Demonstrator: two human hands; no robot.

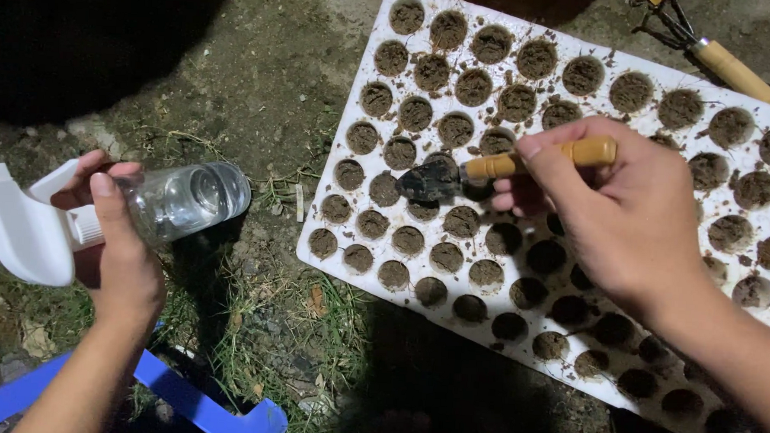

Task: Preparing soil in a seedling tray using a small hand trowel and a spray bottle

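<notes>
Bare ground point(270, 73) left of the seed tray point(349, 241) lies open.

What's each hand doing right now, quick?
Left hand: closed around a clear spray bottle lying sideways.
Right hand: closed on a wooden-handled small trowel, its blade over the white seed tray.

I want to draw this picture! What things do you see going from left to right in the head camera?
Spray bottle in the left hand → white seed tray with soil-filled holes → small trowel → right hand holding it.
</notes>
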